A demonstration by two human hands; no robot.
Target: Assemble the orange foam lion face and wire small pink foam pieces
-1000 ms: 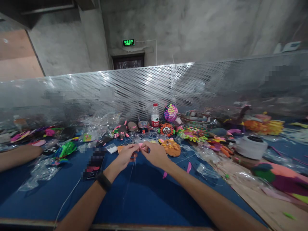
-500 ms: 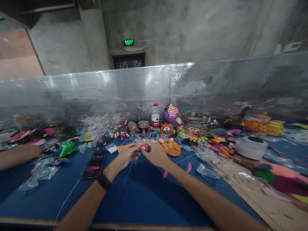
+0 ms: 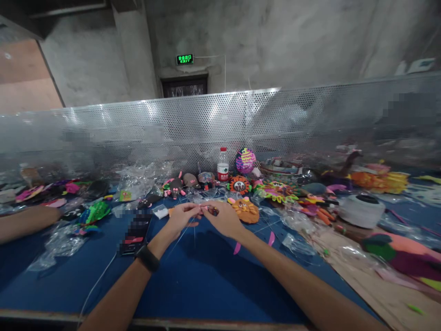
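Observation:
My left hand (image 3: 181,219) and my right hand (image 3: 223,219) meet over the middle of the table, fingertips pinched together. Between them is a small pink piece of clay (image 3: 203,208), mostly covered by the fingers. Just right of my right hand lies an orange-brown clay cat face (image 3: 246,210) with pink ears. Behind it stands an orange clay lion face (image 3: 239,185). Two thin magenta strips (image 3: 237,248) rest on the blue table near my right forearm. A black phone (image 3: 136,234), partly blurred out, lies left of my left wrist.
A red-capped water bottle (image 3: 223,165) stands at the back before a perforated metal screen (image 3: 200,119). Green clay turtle (image 3: 96,212) and crumpled plastic (image 3: 58,243) lie left, near another person's forearm (image 3: 27,223). A white round container (image 3: 361,211) and brown cardboard (image 3: 365,280) are on the right.
My left fingers have curled in closer around the pink piece, and less of it shows now. The hands stay in nearly the same place.

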